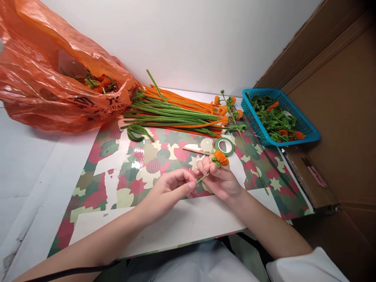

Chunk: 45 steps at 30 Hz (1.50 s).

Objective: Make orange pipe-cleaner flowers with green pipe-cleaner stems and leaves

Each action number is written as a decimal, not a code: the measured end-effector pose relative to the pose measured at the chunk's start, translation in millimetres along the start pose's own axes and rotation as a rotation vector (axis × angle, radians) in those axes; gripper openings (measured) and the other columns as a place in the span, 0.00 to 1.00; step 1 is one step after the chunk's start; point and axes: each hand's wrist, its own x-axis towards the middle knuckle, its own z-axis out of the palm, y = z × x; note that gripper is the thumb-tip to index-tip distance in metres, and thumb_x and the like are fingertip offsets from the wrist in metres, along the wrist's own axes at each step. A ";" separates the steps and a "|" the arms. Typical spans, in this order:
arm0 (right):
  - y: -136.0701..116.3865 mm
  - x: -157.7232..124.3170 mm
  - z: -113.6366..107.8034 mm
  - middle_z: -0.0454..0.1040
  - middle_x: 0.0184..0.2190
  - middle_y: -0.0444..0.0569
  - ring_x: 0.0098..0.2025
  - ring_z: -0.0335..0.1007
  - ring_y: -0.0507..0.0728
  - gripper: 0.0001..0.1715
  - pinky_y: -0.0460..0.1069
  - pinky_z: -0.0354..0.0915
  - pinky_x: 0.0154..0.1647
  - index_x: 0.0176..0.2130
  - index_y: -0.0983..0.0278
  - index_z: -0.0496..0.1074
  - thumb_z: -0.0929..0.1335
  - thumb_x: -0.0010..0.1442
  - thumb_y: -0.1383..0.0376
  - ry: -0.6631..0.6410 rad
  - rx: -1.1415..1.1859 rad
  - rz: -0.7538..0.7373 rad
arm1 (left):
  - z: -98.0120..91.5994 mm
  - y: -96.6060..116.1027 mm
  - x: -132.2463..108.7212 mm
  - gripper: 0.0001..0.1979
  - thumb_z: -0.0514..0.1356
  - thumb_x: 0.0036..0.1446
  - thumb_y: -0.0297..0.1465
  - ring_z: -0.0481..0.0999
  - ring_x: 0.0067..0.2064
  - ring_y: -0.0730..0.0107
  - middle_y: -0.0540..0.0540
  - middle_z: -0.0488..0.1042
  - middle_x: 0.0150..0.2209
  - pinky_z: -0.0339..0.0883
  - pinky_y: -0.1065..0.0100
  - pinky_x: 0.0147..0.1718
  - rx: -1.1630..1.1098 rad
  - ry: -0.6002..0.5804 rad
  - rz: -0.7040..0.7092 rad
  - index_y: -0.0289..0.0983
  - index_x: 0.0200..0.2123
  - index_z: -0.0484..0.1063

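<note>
An orange pumpkin-like flower (221,158) with small green curls at its base is held up by my right hand (219,178), its fingers pinched below the head. My left hand (173,190) pinches the lower end of its thin green stem (202,178) between thumb and forefinger. Just behind the flower lies a roll of green tape (225,146), with a thin wooden stick (196,150) beside it. Green fuzzy stems (176,113) and orange fuzzy stems (188,102) are heaped farther back.
An orange plastic bag (58,94) with flower pieces stands at the back left. To the right are a blue basket (314,135) of green and orange pieces, a finished-looking flower branch (242,137) and a pink-handled cutter (317,176). Curled green pieces (138,132) lie left of centre.
</note>
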 end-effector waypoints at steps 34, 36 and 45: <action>3.6 16.5 -9.0 0.74 0.51 0.51 0.40 0.68 0.55 0.18 0.48 0.63 0.38 0.42 0.61 0.79 0.72 0.53 0.55 -0.082 -0.075 0.037 | -116.0 140.9 -20.4 0.15 0.58 0.64 0.36 0.76 0.44 0.63 0.42 0.73 0.48 0.74 0.58 0.41 0.230 0.982 0.405 0.34 0.51 0.69; 3.8 19.1 -10.4 0.75 0.49 0.51 0.38 0.68 0.54 0.18 0.47 0.63 0.37 0.41 0.61 0.79 0.72 0.52 0.56 -0.067 -0.085 0.019 | -121.0 152.8 -18.8 0.17 0.59 0.64 0.35 0.75 0.49 0.59 0.40 0.71 0.52 0.73 0.53 0.46 0.388 1.054 0.340 0.35 0.54 0.68; 5.0 28.2 -11.4 0.80 0.39 0.51 0.32 0.70 0.53 0.15 0.46 0.62 0.31 0.33 0.63 0.79 0.74 0.46 0.57 0.031 -0.098 -0.027 | -127.3 229.2 -2.8 0.17 0.59 0.64 0.35 0.75 0.49 0.59 0.40 0.71 0.53 0.73 0.53 0.46 1.311 1.093 0.110 0.35 0.54 0.68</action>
